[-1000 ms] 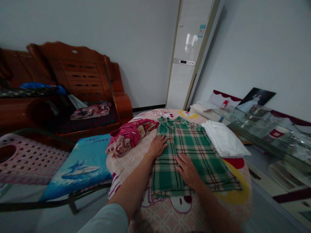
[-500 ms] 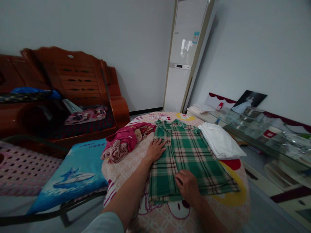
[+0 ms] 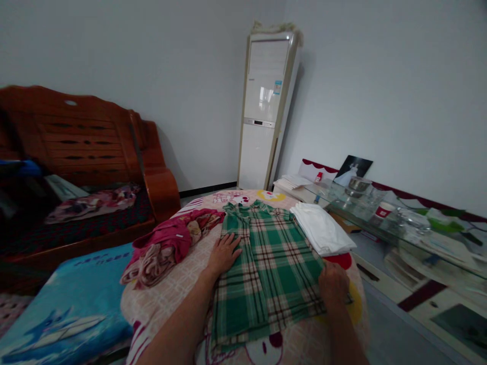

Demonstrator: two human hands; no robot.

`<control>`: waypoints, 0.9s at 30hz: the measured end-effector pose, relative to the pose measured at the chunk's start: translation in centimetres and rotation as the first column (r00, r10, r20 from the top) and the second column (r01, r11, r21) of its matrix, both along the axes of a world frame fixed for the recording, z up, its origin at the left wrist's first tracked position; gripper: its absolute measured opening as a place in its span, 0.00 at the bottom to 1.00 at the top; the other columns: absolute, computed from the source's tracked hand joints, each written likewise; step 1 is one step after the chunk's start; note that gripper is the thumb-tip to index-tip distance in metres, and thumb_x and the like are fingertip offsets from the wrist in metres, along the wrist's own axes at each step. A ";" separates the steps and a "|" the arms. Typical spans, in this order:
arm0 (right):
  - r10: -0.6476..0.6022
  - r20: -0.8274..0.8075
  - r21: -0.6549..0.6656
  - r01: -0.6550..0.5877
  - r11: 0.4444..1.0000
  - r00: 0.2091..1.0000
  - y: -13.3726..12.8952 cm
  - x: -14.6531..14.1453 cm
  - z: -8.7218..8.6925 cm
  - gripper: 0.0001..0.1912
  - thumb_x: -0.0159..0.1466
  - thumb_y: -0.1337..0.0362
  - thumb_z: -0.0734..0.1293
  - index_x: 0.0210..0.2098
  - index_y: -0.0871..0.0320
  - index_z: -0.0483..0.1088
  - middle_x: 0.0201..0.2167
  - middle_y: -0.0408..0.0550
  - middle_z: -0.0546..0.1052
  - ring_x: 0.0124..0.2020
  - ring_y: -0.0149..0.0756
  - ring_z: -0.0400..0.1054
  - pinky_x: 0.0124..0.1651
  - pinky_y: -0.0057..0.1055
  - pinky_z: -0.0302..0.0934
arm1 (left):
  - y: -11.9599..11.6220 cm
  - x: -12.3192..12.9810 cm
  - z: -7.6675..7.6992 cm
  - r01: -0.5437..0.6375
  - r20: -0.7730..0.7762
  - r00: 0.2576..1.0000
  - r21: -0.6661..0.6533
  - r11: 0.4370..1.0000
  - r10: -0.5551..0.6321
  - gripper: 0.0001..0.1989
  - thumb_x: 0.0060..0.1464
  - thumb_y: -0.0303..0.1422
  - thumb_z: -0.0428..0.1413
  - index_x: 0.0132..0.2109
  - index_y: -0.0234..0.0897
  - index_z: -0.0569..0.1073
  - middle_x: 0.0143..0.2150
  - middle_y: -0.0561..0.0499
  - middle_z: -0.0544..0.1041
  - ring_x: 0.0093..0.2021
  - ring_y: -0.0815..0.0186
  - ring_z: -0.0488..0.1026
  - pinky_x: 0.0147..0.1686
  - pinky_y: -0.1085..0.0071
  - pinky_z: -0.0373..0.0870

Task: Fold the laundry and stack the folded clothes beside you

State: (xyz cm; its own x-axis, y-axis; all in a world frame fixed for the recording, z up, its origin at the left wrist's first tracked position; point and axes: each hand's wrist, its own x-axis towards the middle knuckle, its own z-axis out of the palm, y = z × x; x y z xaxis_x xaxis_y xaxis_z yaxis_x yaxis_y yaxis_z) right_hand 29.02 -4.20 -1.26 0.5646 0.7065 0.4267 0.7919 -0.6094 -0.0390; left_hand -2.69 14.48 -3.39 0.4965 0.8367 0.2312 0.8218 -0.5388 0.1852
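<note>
1. The green plaid shirt (image 3: 268,263) lies flat on the tabletop (image 3: 182,289).
2. The left hand (image 3: 223,252) presses the shirt's left edge, fingers spread.
3. The right hand (image 3: 334,284) grips the shirt's right edge, fingers curled.
4. Folded white cloth (image 3: 322,228) lies just right of the shirt.

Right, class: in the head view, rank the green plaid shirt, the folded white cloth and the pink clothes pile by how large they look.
1. green plaid shirt, clearly largest.
2 and 3. pink clothes pile and folded white cloth look alike, so I won't rank them.
</note>
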 end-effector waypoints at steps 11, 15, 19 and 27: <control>-0.116 -0.126 -0.193 0.090 0.977 0.985 -0.8 2.4 0.2 0.12 0.63 0.66 0.59 0.34 0.63 0.74 0.35 0.60 0.77 0.40 0.49 0.72 0.38 0.36 0.58 | -0.1 0.0 0.3 -0.001 -0.011 1.000 0.013 1.000 0.002 0.24 0.63 0.41 0.47 0.64 0.45 0.63 0.67 0.46 0.61 0.67 0.55 0.56 0.64 0.52 0.51; -0.103 -0.182 -0.161 0.074 0.984 0.978 -1.0 3.2 0.2 0.11 0.62 0.67 0.59 0.36 0.60 0.73 0.36 0.56 0.78 0.40 0.44 0.72 0.36 0.32 0.58 | -0.1 0.0 0.2 0.004 0.000 1.000 0.016 1.000 -0.004 0.24 0.63 0.41 0.47 0.64 0.45 0.63 0.67 0.46 0.61 0.67 0.54 0.56 0.64 0.51 0.51; -0.091 -0.214 -0.199 0.047 0.979 0.973 -1.2 4.2 0.1 0.09 0.61 0.65 0.61 0.33 0.58 0.73 0.36 0.56 0.78 0.40 0.44 0.72 0.35 0.31 0.58 | 0.0 -0.1 0.2 0.011 0.007 1.000 0.014 1.000 -0.011 0.24 0.63 0.42 0.47 0.64 0.45 0.63 0.67 0.46 0.61 0.67 0.53 0.56 0.64 0.50 0.51; -0.018 -0.202 -0.137 -0.010 0.991 0.979 -1.3 3.4 1.6 0.08 0.62 0.65 0.60 0.31 0.57 0.72 0.32 0.53 0.78 0.36 0.39 0.71 0.33 0.29 0.54 | 0.2 -0.1 -0.1 0.010 0.004 1.000 0.032 0.999 -0.010 0.24 0.63 0.41 0.47 0.64 0.45 0.64 0.67 0.46 0.61 0.66 0.53 0.57 0.63 0.50 0.52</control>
